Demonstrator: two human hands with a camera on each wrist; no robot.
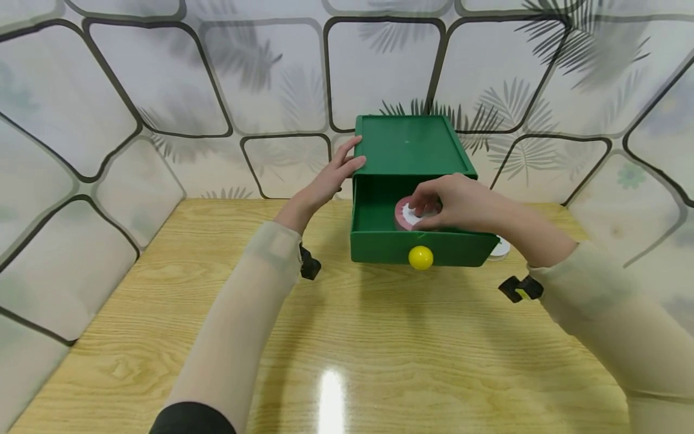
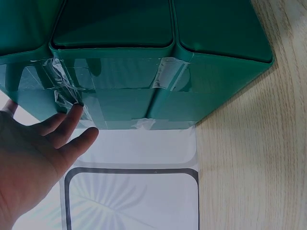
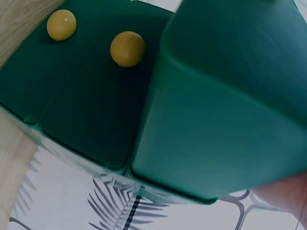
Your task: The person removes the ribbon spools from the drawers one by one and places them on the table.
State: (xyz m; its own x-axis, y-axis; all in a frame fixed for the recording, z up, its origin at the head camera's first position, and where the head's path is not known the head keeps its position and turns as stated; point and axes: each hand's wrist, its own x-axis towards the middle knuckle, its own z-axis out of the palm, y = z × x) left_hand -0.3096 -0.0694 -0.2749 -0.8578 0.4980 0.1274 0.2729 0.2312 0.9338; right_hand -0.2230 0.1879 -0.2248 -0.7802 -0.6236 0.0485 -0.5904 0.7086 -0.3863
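A green cabinet of stacked drawers [image 1: 414, 144] stands against the back wall, its top drawer [image 1: 379, 248] pulled out by a yellow ball knob [image 1: 420, 257]. My right hand [image 1: 461, 202] reaches into that drawer from the right, fingers and thumb curled round a flat, round pink-and-white roll [image 1: 401, 214]. Part of the roll is hidden under the fingers. In the right wrist view the drawer's side covers most of the right hand [image 3: 288, 196]. My left hand [image 1: 328, 181] rests with spread fingers at the cabinet's upper left edge; in the left wrist view its fingertips [image 2: 76, 111] overlap the taped side.
Below the open drawer, two shut drawers carry yellow knobs [image 3: 127, 49]. A white round thing [image 1: 500, 247] lies on the wooden table [image 1: 412, 343], partly behind the drawer's right corner. Patterned cloth walls [image 1: 385, 72] enclose the table at the back and sides.
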